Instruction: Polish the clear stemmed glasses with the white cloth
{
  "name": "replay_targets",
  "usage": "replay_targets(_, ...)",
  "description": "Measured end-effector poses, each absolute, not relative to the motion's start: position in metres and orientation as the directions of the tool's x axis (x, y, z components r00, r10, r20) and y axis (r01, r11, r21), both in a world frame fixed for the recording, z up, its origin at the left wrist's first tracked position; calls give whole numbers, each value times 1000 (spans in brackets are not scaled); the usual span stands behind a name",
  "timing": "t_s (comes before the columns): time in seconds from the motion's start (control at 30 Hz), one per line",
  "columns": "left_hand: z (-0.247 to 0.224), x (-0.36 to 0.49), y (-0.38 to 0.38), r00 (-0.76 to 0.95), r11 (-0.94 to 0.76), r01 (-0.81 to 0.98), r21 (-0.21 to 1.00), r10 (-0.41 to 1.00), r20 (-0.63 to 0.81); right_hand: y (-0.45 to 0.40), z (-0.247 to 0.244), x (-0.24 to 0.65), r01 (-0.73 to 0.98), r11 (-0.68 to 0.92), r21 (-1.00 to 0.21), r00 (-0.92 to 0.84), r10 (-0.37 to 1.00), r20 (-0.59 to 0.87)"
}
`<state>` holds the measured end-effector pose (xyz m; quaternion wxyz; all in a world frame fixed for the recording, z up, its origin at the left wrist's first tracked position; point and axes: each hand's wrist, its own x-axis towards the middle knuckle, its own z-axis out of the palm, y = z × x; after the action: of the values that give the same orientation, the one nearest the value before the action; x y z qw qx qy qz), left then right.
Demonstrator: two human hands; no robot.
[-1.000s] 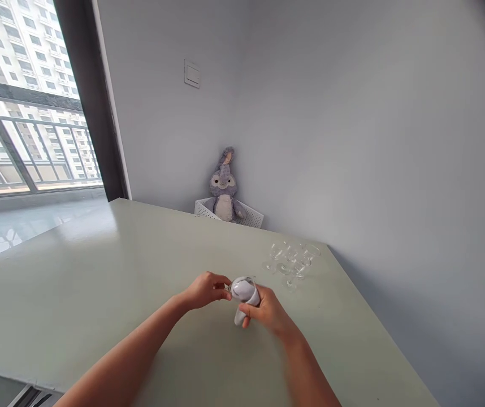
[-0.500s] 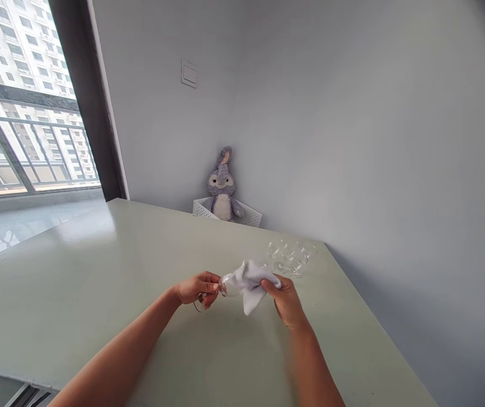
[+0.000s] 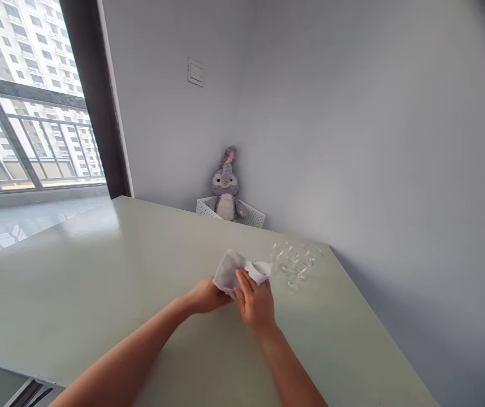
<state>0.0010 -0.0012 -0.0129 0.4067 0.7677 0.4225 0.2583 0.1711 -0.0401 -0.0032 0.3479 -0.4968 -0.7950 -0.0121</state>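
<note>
A white cloth (image 3: 229,273) is bunched between my two hands above the table. My right hand (image 3: 257,305) is closed on the cloth, fingers laid over its front and pressing it. On the other side, my left hand (image 3: 207,296) is curled under the cloth's left edge, its fingertips mostly hidden. The small clear stemmed glass it was gripping is covered by the cloth and fingers. Several clear stemmed glasses (image 3: 294,263) stand or lie in a cluster just right of the cloth, apart from my hands.
The pale green table (image 3: 153,243) runs to a wall on the right. Behind its far edge, a grey-purple plush toy (image 3: 226,198) sits in a white perforated basket (image 3: 251,216). A window (image 3: 34,113) is at left, a wall switch (image 3: 195,72) above.
My right hand has moved left and turned over the cloth, closer to my left hand. The glass between them has gone out of sight behind the cloth. The view has shifted slightly.
</note>
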Motion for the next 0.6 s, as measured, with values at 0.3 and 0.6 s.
replay_targets(0.3,-9,20,-14,495,-510,641,574,846,198,-12,-18,203,-392,-85,-916,198,965,-174)
replay_targets(0.6,-28,31,-13,190,-443,633,635,884,427,-30,-17,150,-670,-51,-740,-32,999,-40)
